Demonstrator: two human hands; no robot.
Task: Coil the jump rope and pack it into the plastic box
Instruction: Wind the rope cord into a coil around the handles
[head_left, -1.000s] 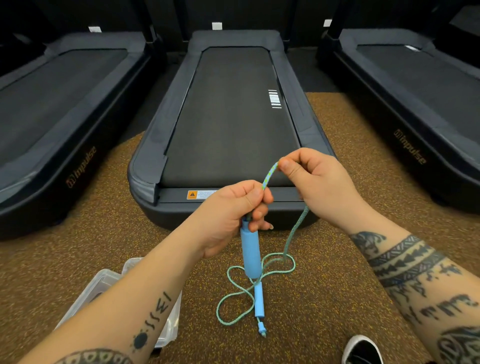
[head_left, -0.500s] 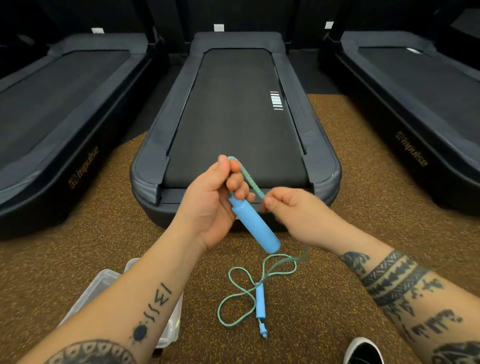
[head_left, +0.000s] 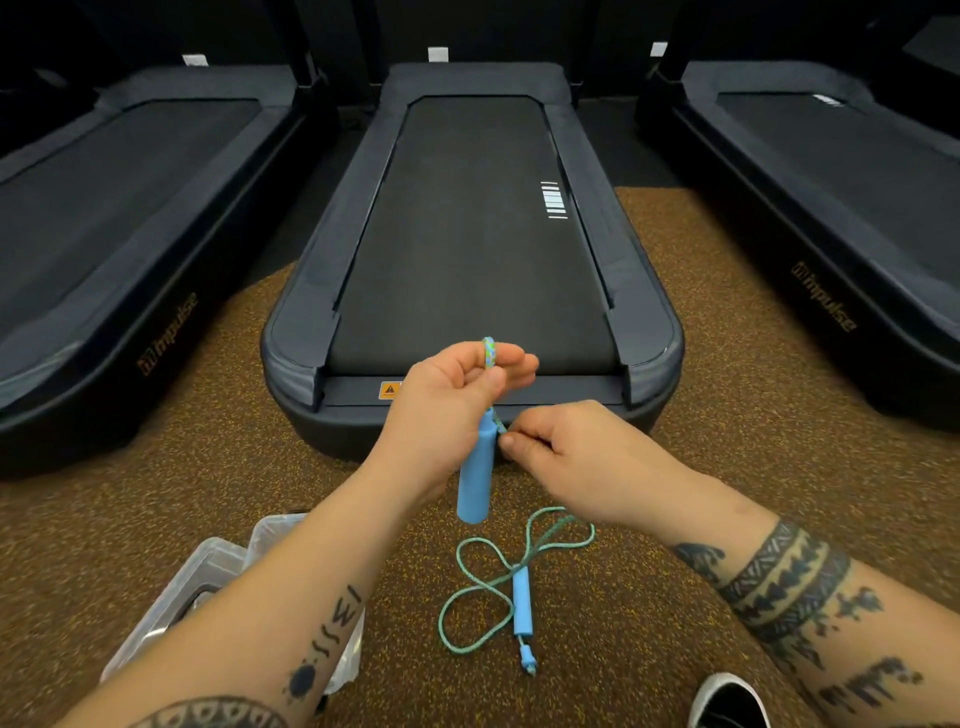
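Shoe (head_left: 730, 701) tip at bottom edge, right of centre. Plastic box (head_left: 208, 582) sits on the floor bottom left, mostly under the left forearm; contents unclear. Just right of it lies the second handle (head_left: 521, 600), long axis running near-to-far, w/ loose rope (head_left: 467, 587) looped in a figure-eight beside and across it.

Above that slack, left hand (head_left: 447, 405) holds the first handle (head_left: 475, 473) hanging roughly upright, butt end down, fingers curled shut round its top; a small bight of rope pokes up over the index finger. Right hand (head_left: 576, 457) is just beside the handle's upper part, thumb and forefinger pressed together on the rope where it leaves the handle.

Key relation: uncoiled rope trails down and slightly right from the right-hand pinch to the floor loops, so right hand is nearer the slack. Likely next wrap runs along or round the upright handle, fed by the right hand, left acting as anchor. Coiling looks barely begun; most rope is on the ground.

Floor (head_left: 753, 467) is brown speckled rubber, grippy-looking. Beyond the hands, treadmill (head_left: 467, 234) deck dead ahead, one more each side; dark room behind.
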